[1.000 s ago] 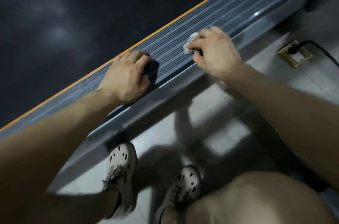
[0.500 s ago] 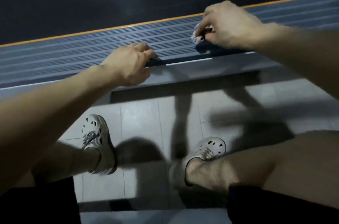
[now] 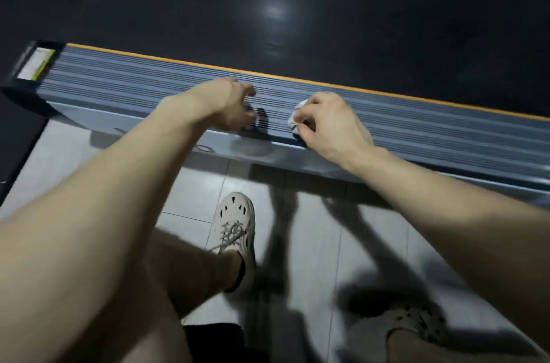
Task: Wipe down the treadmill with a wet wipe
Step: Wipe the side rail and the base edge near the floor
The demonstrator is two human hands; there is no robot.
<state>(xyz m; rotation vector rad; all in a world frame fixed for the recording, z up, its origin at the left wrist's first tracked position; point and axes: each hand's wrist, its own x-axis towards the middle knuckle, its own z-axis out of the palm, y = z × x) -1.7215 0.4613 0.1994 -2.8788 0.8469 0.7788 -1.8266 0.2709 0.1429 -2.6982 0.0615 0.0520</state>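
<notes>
The treadmill's grey ribbed side rail (image 3: 125, 86) runs across the view, with an orange stripe along its far edge and the black belt (image 3: 268, 5) beyond. My right hand (image 3: 330, 124) presses a crumpled white wet wipe (image 3: 297, 115) onto the rail near its front lip. My left hand (image 3: 235, 106) hovers just left of it over the rail, fingers loosely apart, holding nothing.
The rail's end cap with a green-and-white label (image 3: 35, 63) sits at far left. Below the rail lies a light tiled floor (image 3: 193, 190). My two feet in pale perforated shoes (image 3: 235, 231) stand on it.
I have shifted leftward along the rail, so its left end cap is now in view. Both hands moved with it; the left hand lifted from gripping the rail edge and opened.
</notes>
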